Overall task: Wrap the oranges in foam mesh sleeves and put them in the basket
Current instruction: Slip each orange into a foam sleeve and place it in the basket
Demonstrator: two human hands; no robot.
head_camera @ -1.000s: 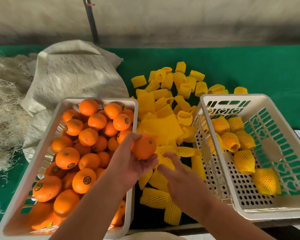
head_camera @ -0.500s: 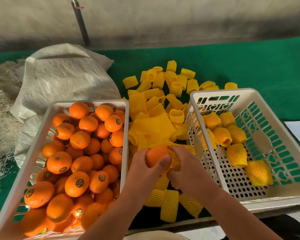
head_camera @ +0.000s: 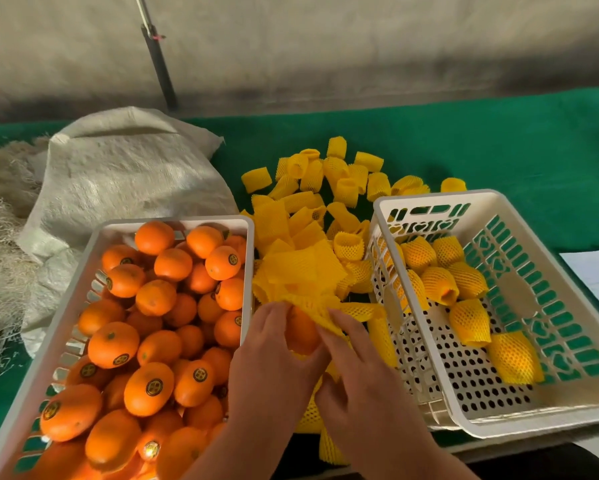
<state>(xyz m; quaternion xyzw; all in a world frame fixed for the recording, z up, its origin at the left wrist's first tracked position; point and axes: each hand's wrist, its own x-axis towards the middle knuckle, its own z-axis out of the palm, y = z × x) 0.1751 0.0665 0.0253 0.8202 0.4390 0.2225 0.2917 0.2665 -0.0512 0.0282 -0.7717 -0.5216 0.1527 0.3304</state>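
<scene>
An orange (head_camera: 302, 332) sits between both hands at the centre, partly covered by a yellow foam mesh sleeve (head_camera: 313, 306). My left hand (head_camera: 274, 362) grips the orange from the left. My right hand (head_camera: 357, 372) pinches the sleeve's edge and lies over the fruit's right side. A white basket (head_camera: 173, 223) on the left is full of bare oranges (head_camera: 152, 327). The white basket (head_camera: 499, 419) on the right holds several wrapped oranges (head_camera: 469, 320). Loose sleeves (head_camera: 325, 188) are piled between and behind the baskets.
A pale woven sack (head_camera: 118, 174) lies behind the left basket, with straw-like fibre (head_camera: 0, 258) at the far left. Green cloth (head_camera: 499, 140) covers the table. A dark pole (head_camera: 158, 64) stands against the back wall. White paper (head_camera: 595, 271) lies at the right edge.
The orange has come from above the left basket to the centre. My right hand has picked up a sleeve and drawn it over the orange's far side.
</scene>
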